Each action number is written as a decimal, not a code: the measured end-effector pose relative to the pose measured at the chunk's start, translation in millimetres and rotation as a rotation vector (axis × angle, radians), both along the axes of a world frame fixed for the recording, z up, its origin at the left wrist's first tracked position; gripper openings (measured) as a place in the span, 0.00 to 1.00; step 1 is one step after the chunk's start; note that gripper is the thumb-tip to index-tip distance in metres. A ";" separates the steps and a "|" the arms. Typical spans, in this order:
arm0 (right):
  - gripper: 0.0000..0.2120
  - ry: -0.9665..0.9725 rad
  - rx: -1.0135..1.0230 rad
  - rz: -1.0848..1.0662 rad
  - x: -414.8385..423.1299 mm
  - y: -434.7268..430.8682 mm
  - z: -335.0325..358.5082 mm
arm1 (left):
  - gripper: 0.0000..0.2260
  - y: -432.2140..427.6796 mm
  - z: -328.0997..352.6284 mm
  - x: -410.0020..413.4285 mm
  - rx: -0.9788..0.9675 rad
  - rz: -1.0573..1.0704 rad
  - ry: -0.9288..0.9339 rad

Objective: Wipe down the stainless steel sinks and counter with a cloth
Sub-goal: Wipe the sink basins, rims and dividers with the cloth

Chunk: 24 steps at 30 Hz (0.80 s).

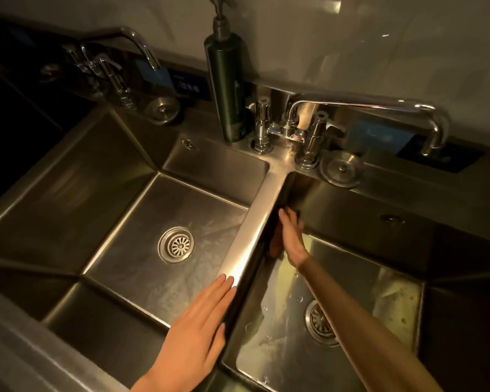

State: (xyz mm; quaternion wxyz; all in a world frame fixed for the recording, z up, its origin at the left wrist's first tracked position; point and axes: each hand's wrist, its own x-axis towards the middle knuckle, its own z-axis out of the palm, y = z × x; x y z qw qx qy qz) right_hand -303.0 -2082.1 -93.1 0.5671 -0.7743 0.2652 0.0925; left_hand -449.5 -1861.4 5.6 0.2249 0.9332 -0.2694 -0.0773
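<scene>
Steel divider (255, 222): our left hand (198, 329) flat on near end, fingers together; our right hand (290, 239), fingers straight, presses dark cloth (294, 215) on right sink's (365, 278) left wall. Wet steel: cloth may slip.

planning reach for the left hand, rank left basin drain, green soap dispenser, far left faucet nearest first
1. left basin drain, in the basin beside the left hand
2. green soap dispenser, back ledge
3. far left faucet, back left corner
</scene>
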 end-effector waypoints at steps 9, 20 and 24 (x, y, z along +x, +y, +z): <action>0.20 -0.115 -0.304 -0.070 -25.1 43.9 1.3 | 0.23 -2.3 1.6 -1.0 0.036 0.023 0.049; 0.18 -0.127 -0.125 -0.009 -1.4 -3.4 15.4 | 0.25 -2.1 -3.3 -2.8 0.034 0.034 0.014; 0.16 -0.160 -0.219 -0.109 4.2 14.9 24.9 | 0.25 -1.2 -4.8 -4.1 0.025 0.031 -0.015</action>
